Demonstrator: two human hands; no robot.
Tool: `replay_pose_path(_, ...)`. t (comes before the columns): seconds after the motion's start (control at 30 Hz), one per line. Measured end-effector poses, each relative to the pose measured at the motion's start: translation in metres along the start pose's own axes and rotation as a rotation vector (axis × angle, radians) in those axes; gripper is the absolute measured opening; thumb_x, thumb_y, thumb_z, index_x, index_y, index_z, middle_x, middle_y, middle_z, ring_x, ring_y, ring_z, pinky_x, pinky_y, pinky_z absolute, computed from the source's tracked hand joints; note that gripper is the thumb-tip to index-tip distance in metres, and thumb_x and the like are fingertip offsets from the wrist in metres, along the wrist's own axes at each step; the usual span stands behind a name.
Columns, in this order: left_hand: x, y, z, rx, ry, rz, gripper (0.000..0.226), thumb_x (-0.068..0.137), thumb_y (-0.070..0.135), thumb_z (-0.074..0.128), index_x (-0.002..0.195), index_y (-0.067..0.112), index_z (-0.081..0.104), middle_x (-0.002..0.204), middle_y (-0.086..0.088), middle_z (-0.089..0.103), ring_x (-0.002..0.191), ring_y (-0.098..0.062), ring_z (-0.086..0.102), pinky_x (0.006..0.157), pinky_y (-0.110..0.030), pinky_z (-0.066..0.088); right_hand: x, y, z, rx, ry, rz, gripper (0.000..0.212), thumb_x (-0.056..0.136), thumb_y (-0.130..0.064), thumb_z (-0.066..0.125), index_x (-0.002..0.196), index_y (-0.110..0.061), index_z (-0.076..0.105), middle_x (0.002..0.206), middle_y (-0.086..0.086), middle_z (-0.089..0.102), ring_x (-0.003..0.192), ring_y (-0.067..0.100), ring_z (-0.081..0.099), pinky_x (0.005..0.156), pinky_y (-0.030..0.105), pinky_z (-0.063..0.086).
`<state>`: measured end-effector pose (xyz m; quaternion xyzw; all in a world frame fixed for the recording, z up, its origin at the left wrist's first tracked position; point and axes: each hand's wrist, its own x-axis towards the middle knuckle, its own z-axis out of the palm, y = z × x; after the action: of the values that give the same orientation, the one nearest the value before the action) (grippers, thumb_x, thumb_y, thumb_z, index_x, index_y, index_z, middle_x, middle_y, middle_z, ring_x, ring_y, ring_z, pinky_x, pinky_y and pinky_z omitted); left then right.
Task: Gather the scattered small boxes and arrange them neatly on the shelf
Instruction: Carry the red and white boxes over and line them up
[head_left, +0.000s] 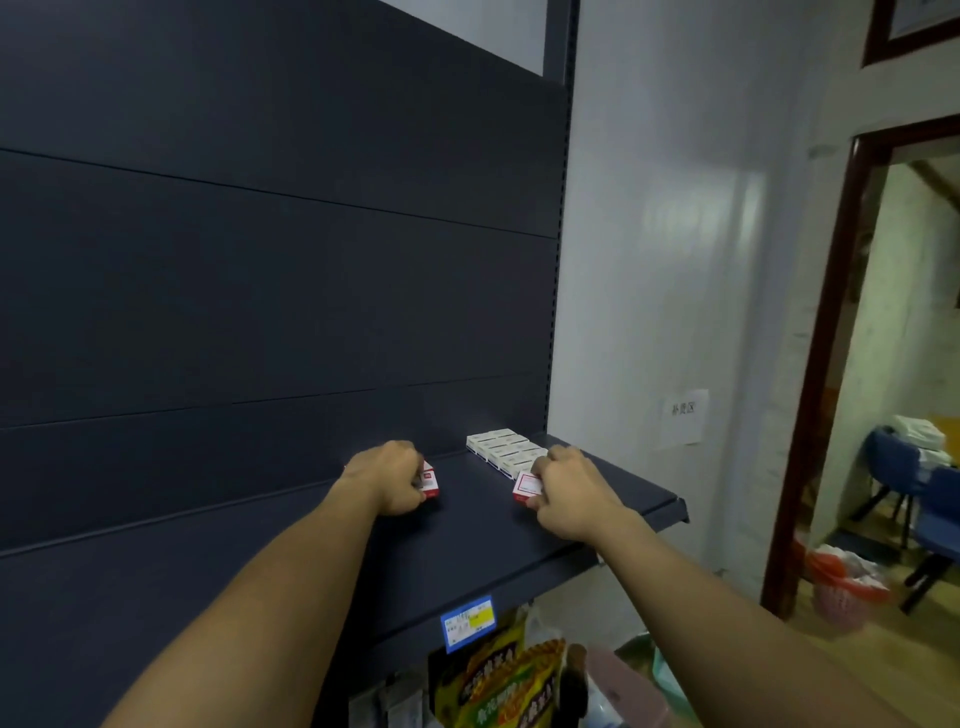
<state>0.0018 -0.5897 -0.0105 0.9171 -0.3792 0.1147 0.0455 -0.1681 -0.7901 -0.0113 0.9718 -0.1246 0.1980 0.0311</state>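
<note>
On the dark shelf (467, 540) my left hand (390, 475) grips a small red-and-white box (430, 480), mostly hidden behind the fingers. My right hand (569, 491) grips another small red-and-white box (525, 487) near the shelf's right part. Just behind that box, against the back panel, a neat row of several white boxes (503, 448) lies side by side. Both held boxes look to be at the shelf surface; whether they touch it I cannot tell.
The shelf's front edge carries a blue-and-yellow price tag (467, 622). Below hang yellow snack packets (498, 680). A white wall with a paper sign (683, 417) stands to the right, then a doorway with blue chairs (898, 467) and a red-lined bin (841, 587).
</note>
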Motion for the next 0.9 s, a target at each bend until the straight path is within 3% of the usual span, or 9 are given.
replay_pose_path(0.23, 0.044, -0.028, 0.0, 0.006, 0.009, -0.061, 0.027, 0.088, 0.034, 0.063, 0.112, 0.022, 0.066, 0.108, 0.008, 0.049, 0.096, -0.015, 0.054, 0.078, -0.03, 0.046, 0.068, 0.002, 0.017, -0.009, 0.002, -0.079, 0.043, 0.089, -0.033, 0.063, 0.124, -0.009, 0.059, 0.122, 0.01, 0.052, 0.114, 0.027, 0.047, 0.1, 0.037, 0.042)
replay_pose_path(0.37, 0.055, -0.044, 0.001, 0.019, 0.002, -0.083, 0.032, 0.088, 0.03, 0.06, 0.119, 0.022, 0.065, 0.119, 0.006, 0.054, 0.102, -0.018, 0.057, 0.079, -0.032, 0.048, 0.096, -0.003, 0.033, 0.005, -0.014, -0.115, 0.041, 0.089, -0.032, 0.062, 0.124, -0.01, 0.06, 0.123, 0.009, 0.052, 0.115, 0.027, 0.047, 0.1, 0.037, 0.042)
replay_pose_path(0.6, 0.061, -0.063, 0.001, 0.055, 0.011, -0.139, 0.035, 0.086, 0.028, 0.06, 0.12, 0.021, 0.066, 0.12, 0.005, 0.055, 0.105, -0.02, 0.059, 0.083, -0.036, 0.053, 0.136, -0.012, 0.062, 0.078, -0.013, -0.192, 0.038, 0.09, -0.034, 0.064, 0.122, -0.015, 0.061, 0.123, 0.004, 0.052, 0.117, 0.025, 0.047, 0.101, 0.036, 0.041)
replay_pose_path(0.9, 0.049, -0.059, 0.033, 0.03, 0.028, -0.199, 0.032, 0.091, 0.029, 0.058, 0.121, 0.019, 0.066, 0.115, 0.004, 0.052, 0.105, -0.019, 0.056, 0.08, -0.033, 0.049, 0.16, -0.024, 0.112, 0.214, -0.006, -0.369, 0.044, 0.089, -0.035, 0.066, 0.13, -0.022, 0.058, 0.121, -0.001, 0.051, 0.115, 0.02, 0.047, 0.103, 0.033, 0.038)
